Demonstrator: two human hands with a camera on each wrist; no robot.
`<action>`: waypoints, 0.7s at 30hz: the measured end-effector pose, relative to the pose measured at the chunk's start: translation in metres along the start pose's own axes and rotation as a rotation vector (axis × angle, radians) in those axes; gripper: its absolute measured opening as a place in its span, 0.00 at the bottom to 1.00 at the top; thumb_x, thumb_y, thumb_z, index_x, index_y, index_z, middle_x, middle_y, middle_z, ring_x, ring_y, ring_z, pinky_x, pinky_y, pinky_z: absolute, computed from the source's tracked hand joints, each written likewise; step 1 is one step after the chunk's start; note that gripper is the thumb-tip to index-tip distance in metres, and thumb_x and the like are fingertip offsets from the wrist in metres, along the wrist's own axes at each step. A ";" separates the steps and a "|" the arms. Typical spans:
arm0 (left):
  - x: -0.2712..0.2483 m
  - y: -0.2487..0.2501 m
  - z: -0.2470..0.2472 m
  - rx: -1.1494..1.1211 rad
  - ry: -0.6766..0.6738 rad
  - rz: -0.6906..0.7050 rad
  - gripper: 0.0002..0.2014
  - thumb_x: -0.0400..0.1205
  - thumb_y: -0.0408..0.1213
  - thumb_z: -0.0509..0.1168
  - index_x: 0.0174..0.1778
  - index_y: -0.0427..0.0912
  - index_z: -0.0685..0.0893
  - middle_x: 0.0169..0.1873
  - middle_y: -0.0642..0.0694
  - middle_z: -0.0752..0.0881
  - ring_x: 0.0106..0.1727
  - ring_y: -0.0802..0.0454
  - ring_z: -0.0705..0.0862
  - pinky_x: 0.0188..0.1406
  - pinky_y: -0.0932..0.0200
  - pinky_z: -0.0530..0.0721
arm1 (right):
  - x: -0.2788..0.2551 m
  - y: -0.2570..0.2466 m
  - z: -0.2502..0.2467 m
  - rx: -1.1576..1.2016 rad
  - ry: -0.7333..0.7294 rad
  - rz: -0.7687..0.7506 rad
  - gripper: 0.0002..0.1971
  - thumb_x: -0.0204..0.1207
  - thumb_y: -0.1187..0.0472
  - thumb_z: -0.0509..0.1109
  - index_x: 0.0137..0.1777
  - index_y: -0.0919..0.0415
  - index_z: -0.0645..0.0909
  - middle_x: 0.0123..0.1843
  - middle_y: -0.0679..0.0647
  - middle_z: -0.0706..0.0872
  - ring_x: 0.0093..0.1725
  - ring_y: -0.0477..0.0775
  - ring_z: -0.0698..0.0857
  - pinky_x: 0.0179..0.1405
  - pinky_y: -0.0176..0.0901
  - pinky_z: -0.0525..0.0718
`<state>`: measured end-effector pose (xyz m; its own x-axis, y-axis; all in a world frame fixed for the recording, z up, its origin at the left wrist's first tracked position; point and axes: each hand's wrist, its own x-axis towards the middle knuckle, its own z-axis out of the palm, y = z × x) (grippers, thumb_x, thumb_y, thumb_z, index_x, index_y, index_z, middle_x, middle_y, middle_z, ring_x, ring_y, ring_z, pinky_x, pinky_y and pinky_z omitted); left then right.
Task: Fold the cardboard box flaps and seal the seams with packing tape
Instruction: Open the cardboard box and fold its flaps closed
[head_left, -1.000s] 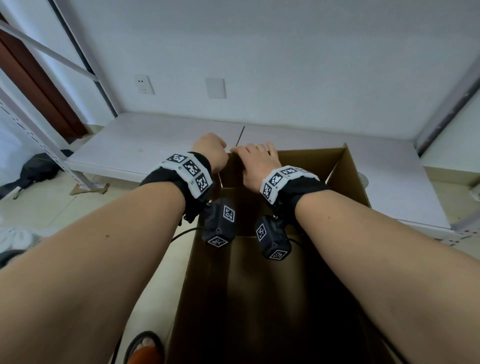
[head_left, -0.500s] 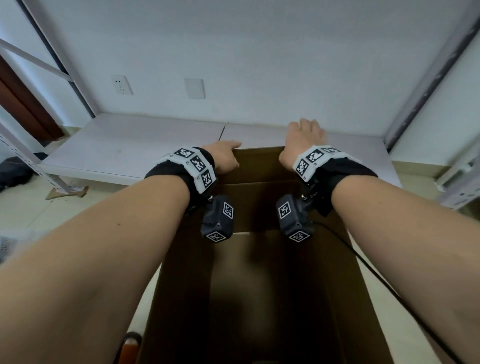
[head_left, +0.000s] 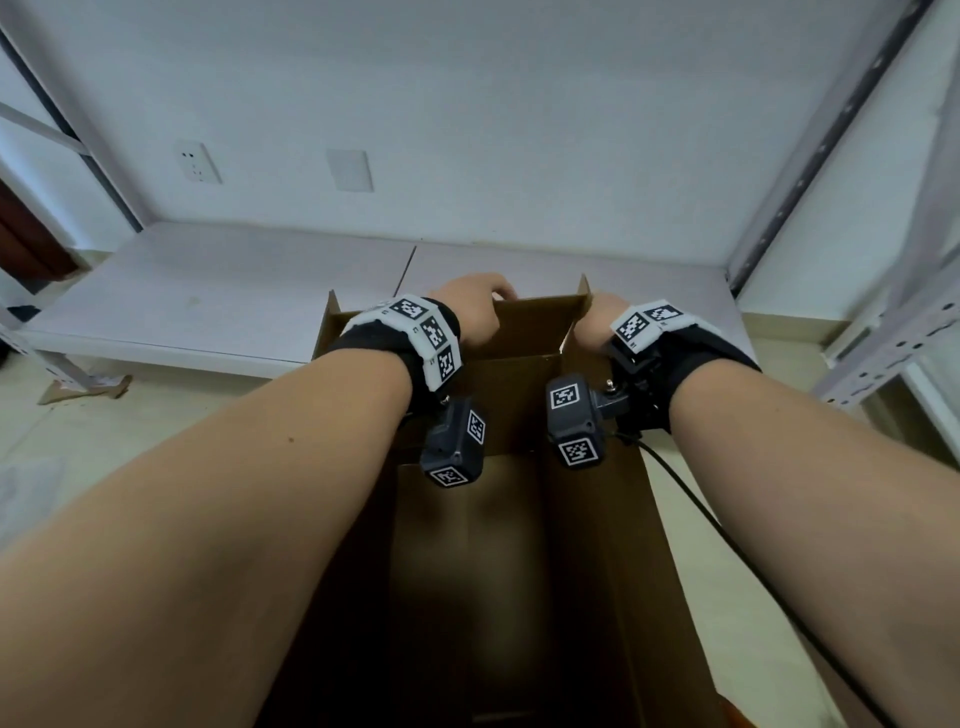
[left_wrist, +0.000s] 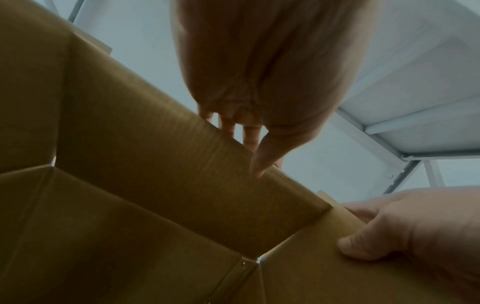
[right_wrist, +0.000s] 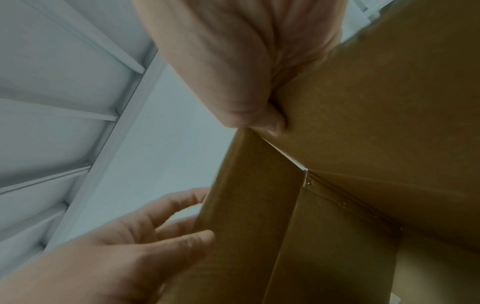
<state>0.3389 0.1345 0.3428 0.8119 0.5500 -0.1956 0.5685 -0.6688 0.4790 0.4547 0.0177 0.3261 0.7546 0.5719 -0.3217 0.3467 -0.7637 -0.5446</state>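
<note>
An open brown cardboard box (head_left: 519, 519) stands below me with its flaps up. My left hand (head_left: 475, 306) pinches the top edge of the far flap (head_left: 535, 325). In the left wrist view the left hand (left_wrist: 259, 156) has its thumb on the far flap's (left_wrist: 182, 164) inner face and its fingers behind it. My right hand (head_left: 597, 319) grips the right side flap at the far right corner. In the right wrist view the right hand's (right_wrist: 259, 115) thumb presses on that right flap (right_wrist: 376, 102). No packing tape is in view.
A low white platform (head_left: 208, 301) runs along the wall just behind the box. Grey metal rack posts (head_left: 810, 156) rise at the right. A black cable (head_left: 727, 545) hangs from my right wrist beside the box. Pale tiled floor lies on both sides.
My right hand slid from beside the left hand along the far flap's edge to the far right corner and took hold of the right flap. The left hand stayed on the far flap.
</note>
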 end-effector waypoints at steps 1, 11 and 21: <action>-0.001 -0.001 0.003 -0.039 -0.020 -0.008 0.21 0.81 0.22 0.60 0.65 0.49 0.80 0.66 0.44 0.81 0.63 0.46 0.80 0.59 0.54 0.82 | 0.002 0.002 0.000 -0.005 0.006 -0.002 0.23 0.79 0.67 0.62 0.75 0.67 0.70 0.72 0.65 0.75 0.71 0.64 0.76 0.54 0.45 0.74; -0.009 -0.005 0.011 -0.217 -0.012 -0.053 0.15 0.82 0.24 0.61 0.57 0.43 0.87 0.58 0.42 0.87 0.55 0.47 0.86 0.53 0.55 0.85 | -0.005 -0.003 0.004 -0.054 0.042 -0.017 0.25 0.79 0.67 0.62 0.76 0.70 0.64 0.72 0.68 0.74 0.70 0.68 0.75 0.63 0.53 0.74; -0.016 -0.012 0.007 -0.220 0.032 -0.051 0.11 0.81 0.28 0.66 0.56 0.40 0.89 0.55 0.41 0.89 0.57 0.47 0.86 0.56 0.60 0.80 | -0.022 -0.047 0.028 -0.653 0.080 -0.390 0.18 0.74 0.62 0.65 0.64 0.63 0.75 0.64 0.60 0.81 0.66 0.62 0.78 0.67 0.52 0.73</action>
<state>0.3203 0.1300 0.3340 0.7760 0.5987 -0.1986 0.5634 -0.5162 0.6451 0.4059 0.0497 0.3371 0.5391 0.8323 -0.1293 0.8368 -0.5467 -0.0304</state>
